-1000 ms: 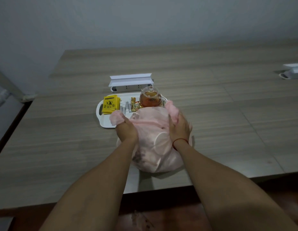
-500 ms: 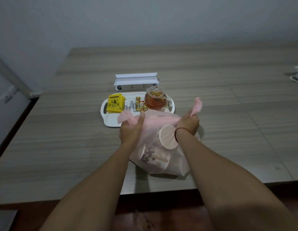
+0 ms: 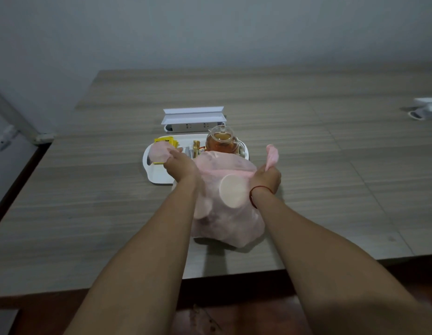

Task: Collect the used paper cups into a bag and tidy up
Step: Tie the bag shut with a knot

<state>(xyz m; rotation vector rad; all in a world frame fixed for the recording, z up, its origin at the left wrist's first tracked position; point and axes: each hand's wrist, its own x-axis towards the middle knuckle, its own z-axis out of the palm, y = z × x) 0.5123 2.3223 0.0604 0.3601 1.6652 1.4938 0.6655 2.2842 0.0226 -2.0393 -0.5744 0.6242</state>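
Near edge of the table (image 3: pixel 89 213): your pink plastic bag (image 3: pixel 227 218) sits here, full and bulging, and its far side hides part of the white tray (image 3: pixel 156 176) behind it.
Paper cups (image 3: pixel 232 191): they are inside the bag and show through the thin film. One round base presses against the top of the bag between your wrists (how many cups there are, you cannot tell from this view).
Left hand (image 3: pixel 179 165): your fingers are curled round the bag's left handle (image 3: pixel 159 153), drawn out to the left above the tray.
Right hand (image 3: pixel 267 177): it is clenched on the right handle (image 3: pixel 272 155), whose end sticks up out of your fist. A red string (image 3: pixel 254 193) circles that wrist.
On the white tray: a glass teapot (image 3: pixel 221 142) of amber tea stands at the right end and yellow packets (image 3: pixel 165 140) lie at the left, with small sachets (image 3: pixel 196 147) between them.
Far side of the tray: a white power strip (image 3: pixel 193 127) lies just beside it, with a white flap (image 3: pixel 193 114) raised behind.
Far right of the table: another white socket unit (image 3: pixel 425 110) sits well apart from everything else.
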